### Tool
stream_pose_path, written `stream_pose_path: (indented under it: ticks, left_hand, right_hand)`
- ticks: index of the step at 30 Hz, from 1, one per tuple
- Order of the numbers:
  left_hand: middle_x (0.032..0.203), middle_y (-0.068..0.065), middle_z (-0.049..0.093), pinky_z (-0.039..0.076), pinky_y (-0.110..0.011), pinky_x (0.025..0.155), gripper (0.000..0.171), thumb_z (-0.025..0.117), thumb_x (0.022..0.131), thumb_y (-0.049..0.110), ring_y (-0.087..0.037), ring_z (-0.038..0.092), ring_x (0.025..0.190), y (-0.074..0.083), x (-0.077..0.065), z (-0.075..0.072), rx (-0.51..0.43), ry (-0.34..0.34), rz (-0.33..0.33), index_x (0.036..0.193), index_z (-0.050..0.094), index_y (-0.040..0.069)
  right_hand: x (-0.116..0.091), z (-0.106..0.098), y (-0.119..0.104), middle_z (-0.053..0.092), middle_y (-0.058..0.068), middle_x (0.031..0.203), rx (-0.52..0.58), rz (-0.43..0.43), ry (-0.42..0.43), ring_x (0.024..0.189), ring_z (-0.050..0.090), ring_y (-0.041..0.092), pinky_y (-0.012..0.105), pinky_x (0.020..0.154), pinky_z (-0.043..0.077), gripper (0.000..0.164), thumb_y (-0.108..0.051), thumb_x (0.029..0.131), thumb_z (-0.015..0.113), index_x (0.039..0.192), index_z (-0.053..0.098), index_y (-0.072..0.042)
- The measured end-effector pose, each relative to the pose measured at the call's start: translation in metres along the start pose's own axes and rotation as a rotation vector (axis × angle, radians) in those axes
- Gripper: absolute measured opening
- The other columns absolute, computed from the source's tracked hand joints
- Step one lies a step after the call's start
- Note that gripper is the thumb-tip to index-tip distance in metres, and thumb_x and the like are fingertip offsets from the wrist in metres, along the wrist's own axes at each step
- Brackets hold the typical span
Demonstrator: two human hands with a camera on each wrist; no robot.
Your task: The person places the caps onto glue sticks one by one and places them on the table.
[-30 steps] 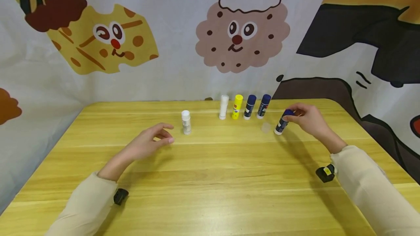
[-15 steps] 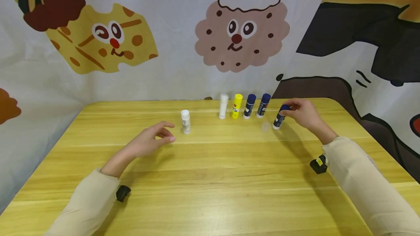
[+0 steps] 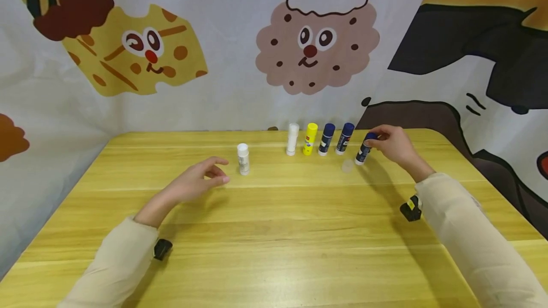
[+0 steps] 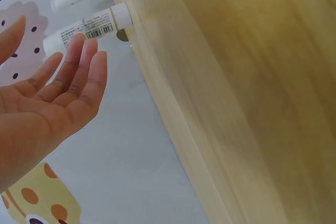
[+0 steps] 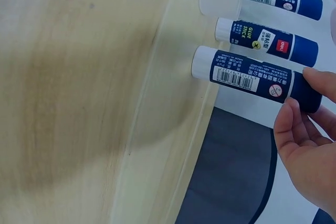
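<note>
My right hand [image 3: 393,145] pinches a navy glue stick [image 3: 363,151] by its blue cap, thumb on one side and fingers on the other. In the right wrist view this glue stick [image 5: 247,76] shows its barcode label, and its white base is at the tabletop. My left hand [image 3: 199,180] is held over the table with relaxed, parted fingers and nothing in them. Just beyond its fingertips a white glue stick [image 3: 243,159] stands upright; the left wrist view shows the barcode on this white glue stick [image 4: 94,24] behind the fingers.
Along the back stand a white glue stick [image 3: 292,139], a yellow glue stick [image 3: 310,139] and two navy glue sticks [image 3: 327,139]. A small translucent round piece [image 3: 347,166] is in front of the right end. A cartoon-printed cloth [image 3: 231,61] hangs behind the wooden table [image 3: 274,232].
My right hand has moved the navy glue stick back and slightly left, closer to the row. My left hand has barely shifted.
</note>
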State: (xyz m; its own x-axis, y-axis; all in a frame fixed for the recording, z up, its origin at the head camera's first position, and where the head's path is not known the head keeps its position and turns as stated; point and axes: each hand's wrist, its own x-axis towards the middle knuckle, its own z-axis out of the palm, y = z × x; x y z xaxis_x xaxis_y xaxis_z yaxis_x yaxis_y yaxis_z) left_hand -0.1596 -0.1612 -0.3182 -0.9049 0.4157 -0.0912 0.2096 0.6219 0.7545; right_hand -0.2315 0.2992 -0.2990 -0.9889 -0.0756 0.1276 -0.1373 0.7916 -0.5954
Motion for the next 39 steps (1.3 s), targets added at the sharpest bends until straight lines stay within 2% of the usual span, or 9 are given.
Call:
stream_pose_path:
  ticks: [17,26,39]
  left_hand:
    - [0.111,-0.014,0.057,0.044,-0.045,0.083,0.049,0.053,0.094,0.027,-0.031,0.051,0.107,0.004,0.008,0.001,-0.008,0.003,-0.001,0.133,0.039,0.003]
    - [0.112,-0.016,0.056,0.043,-0.046,0.083,0.049,0.053,0.094,0.026,-0.033,0.050,0.108,0.006,0.012,0.001,0.007,0.011,0.006,0.134,0.038,0.001]
    - [0.112,-0.014,0.055,0.045,-0.042,0.079,0.051,0.053,0.094,0.029,-0.030,0.050,0.106,0.006,0.018,0.002,-0.010,0.031,-0.034,0.135,0.037,0.003]
  right_hand:
    - [0.010,0.006,0.001,0.054,0.020,0.104,0.064,0.053,0.028,0.082,0.052,0.026,0.025,0.059,0.044,0.043,-0.025,0.089,0.060,0.118,0.052,0.005]
    - [0.013,0.011,0.002,0.054,0.020,0.105,0.086,0.061,0.060,0.080,0.053,0.024,0.024,0.058,0.044,0.039,-0.020,0.090,0.059,0.119,0.051,0.005]
    - [0.019,0.015,0.003,0.053,0.021,0.107,0.084,0.060,0.083,0.084,0.050,0.025,0.024,0.060,0.043,0.040,-0.020,0.090,0.059,0.120,0.050,0.005]
